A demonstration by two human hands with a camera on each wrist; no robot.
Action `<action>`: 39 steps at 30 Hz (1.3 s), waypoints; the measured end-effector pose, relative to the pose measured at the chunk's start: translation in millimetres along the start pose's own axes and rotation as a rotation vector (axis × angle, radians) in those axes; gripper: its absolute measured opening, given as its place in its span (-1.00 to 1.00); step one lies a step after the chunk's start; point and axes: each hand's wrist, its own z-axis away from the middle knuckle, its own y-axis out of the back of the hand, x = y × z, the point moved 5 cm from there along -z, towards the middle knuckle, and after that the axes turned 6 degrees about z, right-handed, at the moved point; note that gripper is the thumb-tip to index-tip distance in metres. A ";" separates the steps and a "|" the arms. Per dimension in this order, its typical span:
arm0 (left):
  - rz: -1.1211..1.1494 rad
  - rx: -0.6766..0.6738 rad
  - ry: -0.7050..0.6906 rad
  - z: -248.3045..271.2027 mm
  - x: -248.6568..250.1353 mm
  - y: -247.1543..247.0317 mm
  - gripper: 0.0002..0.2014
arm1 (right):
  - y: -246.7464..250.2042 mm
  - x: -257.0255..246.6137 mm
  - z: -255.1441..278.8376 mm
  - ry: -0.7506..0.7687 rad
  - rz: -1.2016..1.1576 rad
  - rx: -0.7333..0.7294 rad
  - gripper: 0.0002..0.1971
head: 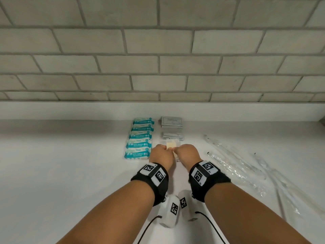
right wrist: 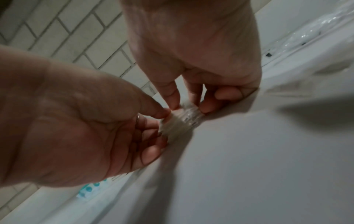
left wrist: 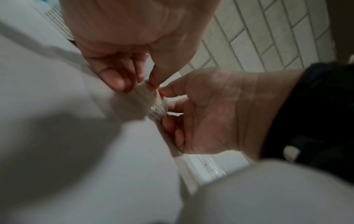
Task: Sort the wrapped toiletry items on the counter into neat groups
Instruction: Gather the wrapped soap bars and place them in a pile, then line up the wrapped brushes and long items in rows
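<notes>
A small stack of clear-wrapped cream pads (head: 171, 144) sits on the white counter (head: 70, 164), just in front of two piles of grey sachets (head: 172, 122). My left hand (head: 162, 150) pinches the stack's left side and my right hand (head: 182, 150) pinches its right side. In the left wrist view my left hand (left wrist: 137, 84) holds the stack (left wrist: 142, 98) between thumb and fingers, with my right hand (left wrist: 170, 98) opposite. From the right wrist, my right hand (right wrist: 188, 106) and left hand (right wrist: 159, 124) hold the stack (right wrist: 180, 121) down on the counter. A column of teal wipe packets (head: 140, 138) lies to the left.
Long items in clear wrappers (head: 237, 166) lie spread diagonally across the counter's right side. A tiled wall (head: 158, 50) with a low white ledge closes off the back. The near counter around my forearms is bare white surface.
</notes>
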 end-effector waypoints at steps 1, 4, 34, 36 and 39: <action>-0.008 0.004 0.000 -2.1 -0.4 -1.4 -0.68 | -4.4 0.8 -6.1 0.003 0.041 -0.022 -0.69; -0.043 0.005 0.004 -6.2 -2.8 -5.5 -0.65 | -12.0 5.6 -18.6 0.009 0.130 0.003 -0.70; -0.661 -0.536 -0.253 117.5 36.7 -98.6 -0.36 | 200.9 144.3 111.2 0.382 0.587 -0.059 -0.76; -0.678 -0.525 -0.272 126.7 32.8 -98.4 -0.37 | 202.2 154.1 125.0 0.424 0.659 -0.099 -0.80; -0.654 -0.441 -0.274 136.8 26.2 -92.1 -0.23 | 176.4 163.2 155.1 0.537 0.744 -0.350 -0.64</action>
